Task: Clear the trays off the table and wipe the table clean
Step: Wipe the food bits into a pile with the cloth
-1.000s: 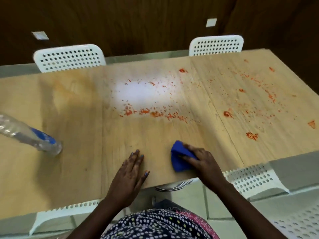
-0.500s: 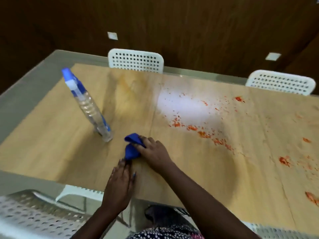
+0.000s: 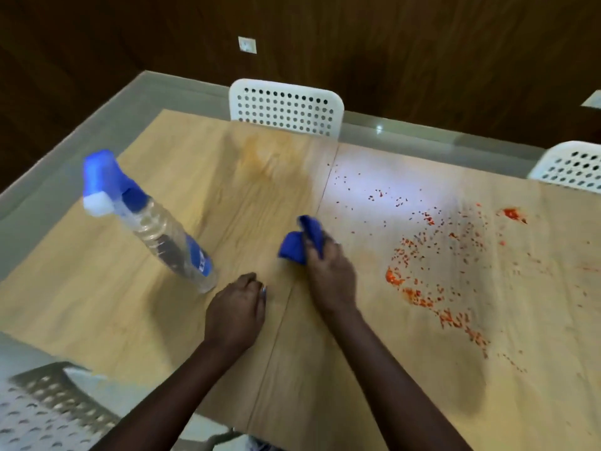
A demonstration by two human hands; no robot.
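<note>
Single view, worn on the head, looking forward and steeply down over the near edge of the desk (image 3: 195, 196). Close enough for both forearms to fill the lower frame, left hand (image 3: 235, 312) and right hand (image 3: 330, 278) near centre. Facing across the desk toward white chairs (image 3: 286, 107) and a dark wood wall (image 3: 390, 43) beyond. Wide-angle, edges bowed. No second view to overlap.

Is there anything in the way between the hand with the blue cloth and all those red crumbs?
No. The right hand grips the blue cloth, and only bare table lies between it and the red crumbs. The spray bottle stands on the other side.
</note>
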